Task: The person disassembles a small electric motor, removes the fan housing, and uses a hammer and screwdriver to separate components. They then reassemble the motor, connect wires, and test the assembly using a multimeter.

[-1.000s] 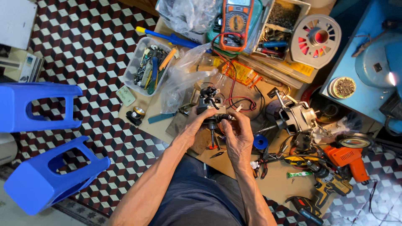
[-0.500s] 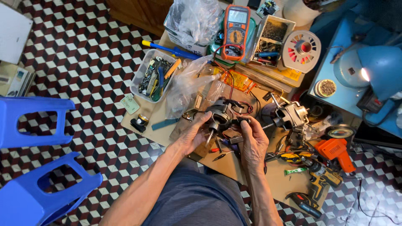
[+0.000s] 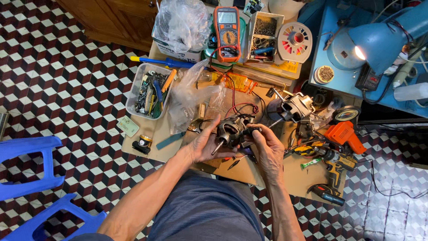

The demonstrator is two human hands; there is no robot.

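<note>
- The left hand (image 3: 203,147) curls around a small electric motor (image 3: 232,131) from the side and holds it just above the brown work board (image 3: 294,178), so the motor does not roll or drop.
- The motor's thin metal shaft (image 3: 216,147) sticks out past the left palm, so the shaft is free and easy to see.
- The right hand (image 3: 267,149) holds the other side of the motor. Its fingers (image 3: 256,130) pinch a dark part at the motor's end.
- Red and black wires (image 3: 238,107) run from near the motor up to an orange meter (image 3: 227,27) that lies at the far edge of the board.
- A second motor (image 3: 296,107) lies near, to the right, apart from the hands.
- A clear tub of tools (image 3: 149,89) sits to the left, within reach.
- An orange tool (image 3: 344,134) and a drill (image 3: 332,158) lie to the right.
- A blue lamp (image 3: 385,35) shines down from the right to light the work.
- Two blue stools (image 3: 31,178) stand on the checked floor, well apart from the board.
</note>
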